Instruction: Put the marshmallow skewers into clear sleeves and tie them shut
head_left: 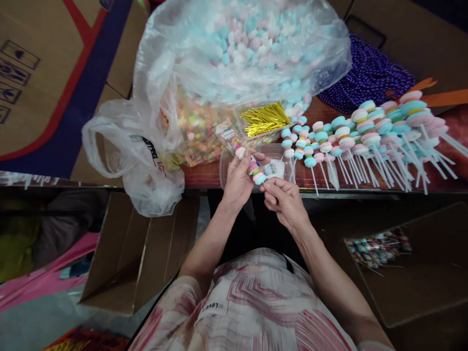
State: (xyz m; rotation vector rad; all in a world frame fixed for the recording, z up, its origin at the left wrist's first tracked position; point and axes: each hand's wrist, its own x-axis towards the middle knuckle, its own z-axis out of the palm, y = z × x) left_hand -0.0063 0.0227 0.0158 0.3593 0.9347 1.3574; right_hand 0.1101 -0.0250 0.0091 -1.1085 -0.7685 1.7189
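Observation:
My left hand (238,178) is closed around a candy skewer (258,176), a stack of pastel pink, blue and white round pieces that seems to be in a printed clear wrapper. At the lower end of the skewer my right hand (285,199) is pinched, thumb against fingers. Whatever lies between those fingertips is too small to make out. Both hands are over the front edge of the table, by a clear plastic tub (227,170) with small printed bags in it. Behind it, gold twist ties (265,118) fill a clear tray.
Finished-looking candy skewers (369,131) lie heaped along the table's right side, sticks forward. A large clear bag of pastel candies (248,44) stands behind a bag of orange and green pieces (204,129). A white plastic bag (149,165) hangs over the edge. Below are open cardboard boxes (139,253).

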